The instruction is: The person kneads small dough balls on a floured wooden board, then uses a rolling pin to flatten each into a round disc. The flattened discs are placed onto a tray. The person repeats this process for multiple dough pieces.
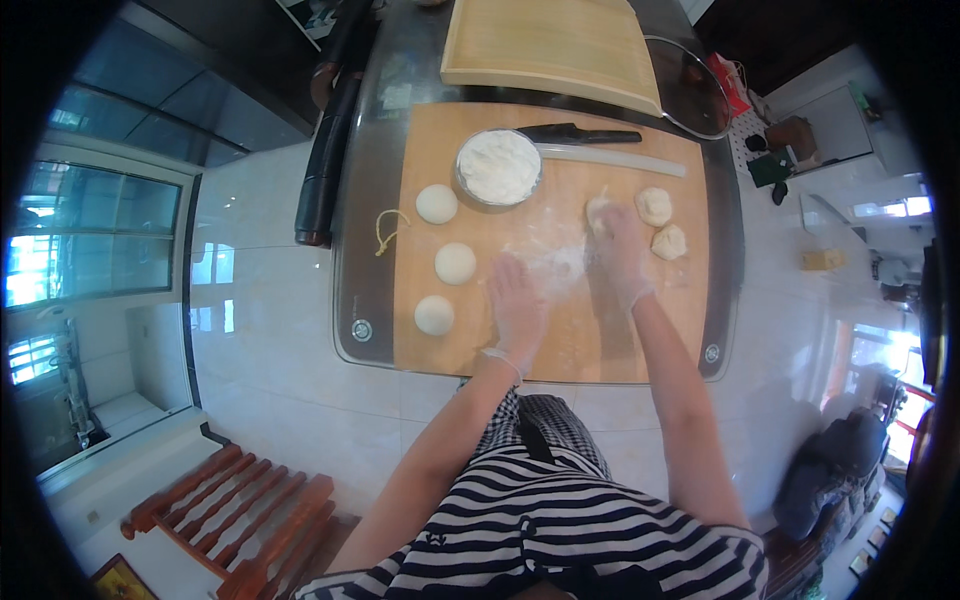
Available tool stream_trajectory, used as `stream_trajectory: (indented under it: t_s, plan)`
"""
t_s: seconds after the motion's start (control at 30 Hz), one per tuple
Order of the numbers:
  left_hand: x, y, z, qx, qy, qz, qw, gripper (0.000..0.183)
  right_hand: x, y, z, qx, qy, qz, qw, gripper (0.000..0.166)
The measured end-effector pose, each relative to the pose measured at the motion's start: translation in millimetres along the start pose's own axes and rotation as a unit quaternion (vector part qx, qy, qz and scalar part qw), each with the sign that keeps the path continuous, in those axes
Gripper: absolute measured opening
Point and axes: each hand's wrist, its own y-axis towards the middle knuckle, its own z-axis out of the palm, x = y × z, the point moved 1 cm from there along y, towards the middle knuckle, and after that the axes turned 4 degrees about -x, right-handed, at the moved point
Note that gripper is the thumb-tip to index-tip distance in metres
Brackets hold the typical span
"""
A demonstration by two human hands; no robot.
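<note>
Both hands wear clear plastic gloves. My left hand [517, 304] is held flat over the wooden board [555, 349], fingers extended and holding nothing. Beside it is a dusting of flour [559, 262]. My right hand [624, 244] has its fingers on a lump of dough [598, 214], partly covering it. Just right of that hand sit two rough dough lumps, an upper one [654, 206] and a lower one [669, 242]. Along the board's left side are three smooth dough balls: top [436, 204], middle [455, 263] and bottom [434, 315]. A bowl of flour [499, 166] stands near the back.
Behind the bowl lie a black-handled knife [585, 135] and a pale rolling pin [615, 159]. A wooden tray [551, 45] and a glass lid [697, 94] are at the table's far end. A yellowish cord loop [386, 229] hangs over the board's left edge.
</note>
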Motion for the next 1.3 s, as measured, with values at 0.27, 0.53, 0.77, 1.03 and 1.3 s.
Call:
stream_trajectory:
  t_s: [0.27,0.53,0.77,1.03,1.3]
  plan:
    - [-44,6,-13,-0.044,-0.219,0.023,0.974,0.053,0,-100,-15,0.070,0.306,0.125,0.941,0.018]
    - [-45,15,-4,-0.004,-0.221,0.001,0.975,0.062,-22,-70,19,0.059,0.108,0.175,0.977,0.027]
    - [-40,22,-4,0.009,-0.226,-0.001,0.974,0.060,-34,43,17,-0.042,-0.151,0.005,0.988,0.036]
    - [-33,13,2,-0.010,-0.244,0.008,0.970,0.056,-52,55,36,-0.124,-0.030,0.078,0.989,0.014]
    - [-33,14,-1,-0.021,-0.236,0.036,0.971,0.058,-51,66,44,-0.134,-0.163,0.030,0.977,0.010]
